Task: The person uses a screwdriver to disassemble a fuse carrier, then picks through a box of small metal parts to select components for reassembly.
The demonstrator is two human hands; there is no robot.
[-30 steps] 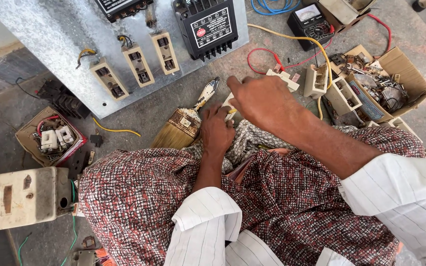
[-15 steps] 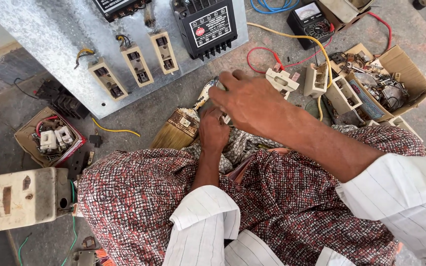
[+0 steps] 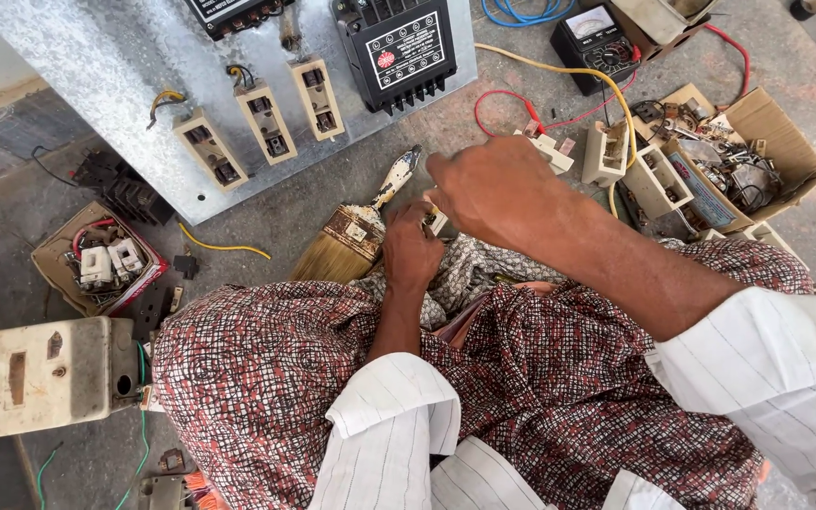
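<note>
Paintbrush (image 3: 356, 231): on the floor just left of the left hand, apart from it; long axis diagonal, bristles toward lower left, paint-flecked handle toward upper right.
Left hand (image 3: 412, 253): fingers curled narrow around a small cream part (image 3: 437, 223), most of it hidden.
Patterned cloth (image 3: 469, 269): just under and right of the left hand.
Right hand (image 3: 495, 189): above the left hand, fingers bent downward; whether it grips anything, cannot tell.
Cream switch block (image 3: 552, 151): on the floor just right of the right hand.
</note>
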